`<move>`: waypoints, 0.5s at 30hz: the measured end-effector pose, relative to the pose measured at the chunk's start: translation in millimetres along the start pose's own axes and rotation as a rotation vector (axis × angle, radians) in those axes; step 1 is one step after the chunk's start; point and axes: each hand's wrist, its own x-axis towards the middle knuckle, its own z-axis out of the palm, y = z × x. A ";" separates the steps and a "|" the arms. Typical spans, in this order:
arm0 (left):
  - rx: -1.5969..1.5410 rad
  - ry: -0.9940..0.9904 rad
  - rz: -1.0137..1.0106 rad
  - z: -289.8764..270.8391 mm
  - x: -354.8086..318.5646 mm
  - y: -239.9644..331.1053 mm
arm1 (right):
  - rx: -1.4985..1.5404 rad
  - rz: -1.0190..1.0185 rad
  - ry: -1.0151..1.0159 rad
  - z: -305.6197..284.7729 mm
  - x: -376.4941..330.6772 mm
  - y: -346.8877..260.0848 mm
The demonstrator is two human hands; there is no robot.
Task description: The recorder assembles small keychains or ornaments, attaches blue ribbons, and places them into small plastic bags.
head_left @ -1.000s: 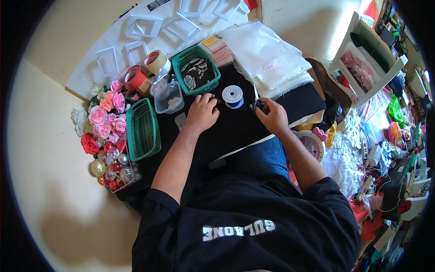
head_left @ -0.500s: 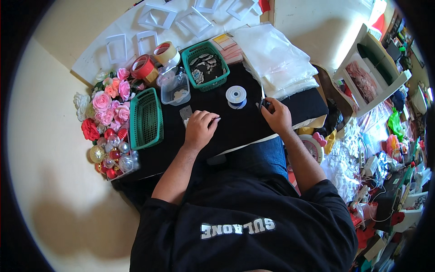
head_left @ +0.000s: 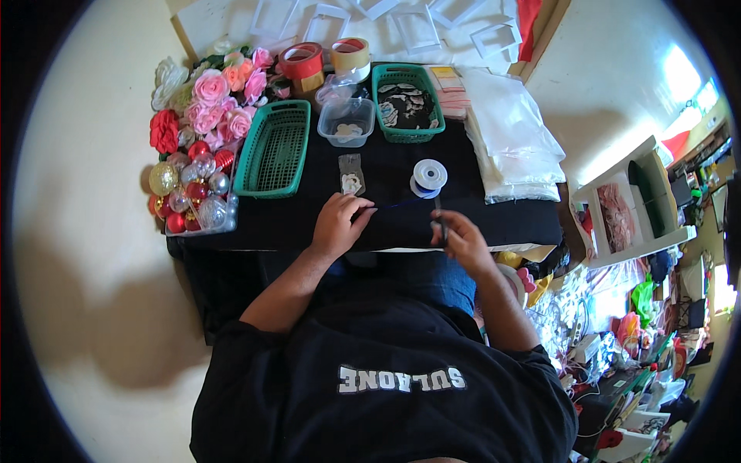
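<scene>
Both hands rest on the black table (head_left: 502, 220). The left hand (head_left: 337, 225) pinches a thin blue ribbon (head_left: 397, 205); the right hand (head_left: 465, 238) is closed around dark scissors (head_left: 440, 224) near the ribbon spool (head_left: 429, 177).

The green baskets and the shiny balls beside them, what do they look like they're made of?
The green baskets look like moulded plastic: an even matte green with an open lattice. The balls look like glossy plastic or glass, with mirror-like glints in red, gold and silver; which of the two I cannot tell.

Daylight was bright, strongest at two o'clock where a glaring patch washed out the wall (head_left: 679, 77). A soft shadow lay on the floor (head_left: 100, 309) at eight o'clock. Fisheye bending curved the edges inside a black rim; the centre stayed sharp.
</scene>
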 end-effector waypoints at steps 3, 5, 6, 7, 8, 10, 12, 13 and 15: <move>0.022 -0.056 -0.016 1.9 -1.8 -1.8 | -0.082 0.201 -0.117 27.0 -4.2 -3.0; 0.018 -0.038 0.005 2.9 -2.0 -2.6 | -0.132 0.262 -0.144 34.6 -1.9 -6.5; 0.022 -0.035 0.013 2.8 -2.6 -2.9 | -0.149 0.282 -0.151 38.0 1.0 -7.6; 0.006 -0.027 0.014 2.5 -3.3 -3.2 | -0.165 0.302 -0.158 40.8 3.9 -8.4; -0.003 -0.024 0.012 2.1 -4.0 -3.4 | -0.182 0.310 -0.161 43.4 7.0 -9.0; -0.007 -0.023 0.013 2.1 -4.9 -3.5 | -0.212 0.344 -0.160 47.3 12.0 -9.4; 0.004 -0.030 0.022 2.5 -4.6 -3.8 | -0.168 0.334 -0.152 49.0 15.6 -9.7; 0.004 -0.025 0.035 2.5 -4.2 -4.1 | -0.140 0.337 -0.147 49.2 17.6 -9.8; 0.011 -0.012 0.070 2.4 -3.8 -4.1 | -0.150 0.306 -0.162 49.8 22.2 -9.5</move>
